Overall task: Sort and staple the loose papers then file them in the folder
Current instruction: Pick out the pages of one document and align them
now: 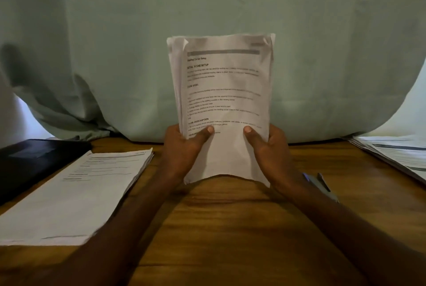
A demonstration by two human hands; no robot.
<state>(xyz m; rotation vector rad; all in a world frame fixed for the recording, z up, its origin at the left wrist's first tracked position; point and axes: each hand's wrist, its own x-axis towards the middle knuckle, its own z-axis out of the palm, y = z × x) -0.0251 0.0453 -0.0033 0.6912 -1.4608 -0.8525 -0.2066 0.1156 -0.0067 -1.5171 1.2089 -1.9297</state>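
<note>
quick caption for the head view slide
Both hands, left hand and right hand, hold a paper stack upright on the wooden table.

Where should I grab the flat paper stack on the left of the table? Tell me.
Take the flat stack by its right long edge, coming in from the right. That edge faces bare table and its sheets fan slightly, so fingers can slip under. The dark folder crowds its far-left side.

The room is dim and a bit grainy. Brighter light shows at the far left and right edges. The wide lens bends the edges. Small print on the held papers (224, 101) is blurry. Soft shadows lie on the worktop (230, 228).
</note>
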